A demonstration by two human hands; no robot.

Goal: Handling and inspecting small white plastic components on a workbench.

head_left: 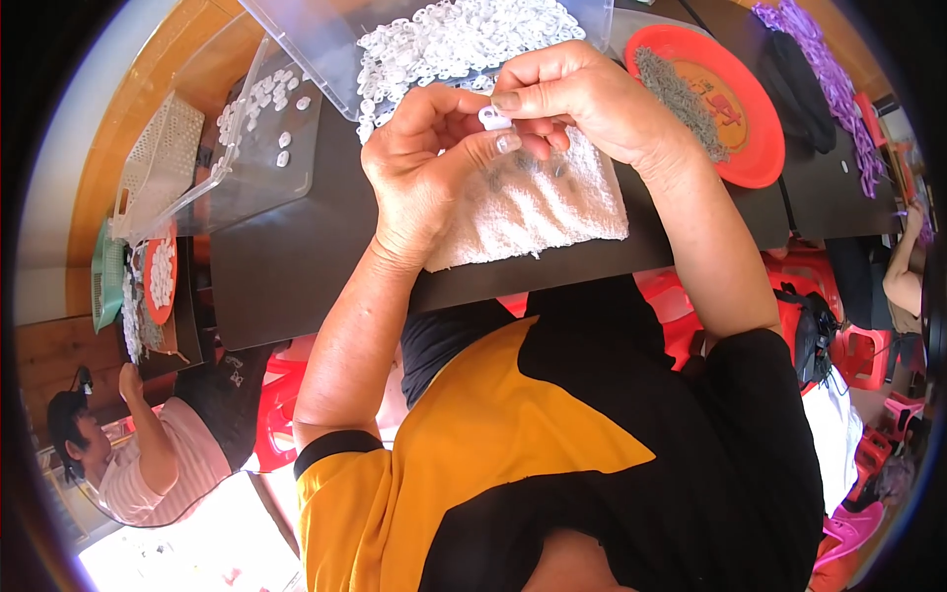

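My left hand (424, 163) and my right hand (582, 104) meet above a pale towel (533, 212) on the dark table. Between them is a small white plastic piece with a hole (494, 118). The left thumb and fingers pinch it from below. My right thumb and forefinger press at its upper edge; whether they hold another small part is hidden. Just beyond the hands stands a clear bin (335, 64) heaped with similar white pieces (454, 44). A few small dark bits lie on the towel under my fingers.
At the right is a red plate (760, 148) with a pile of small grey metal parts (681, 99). On the left, a second clear bin (266, 192) holds scattered white pieces. Purple strips (838, 99) lie far right. Another person (163, 454) sits at left.
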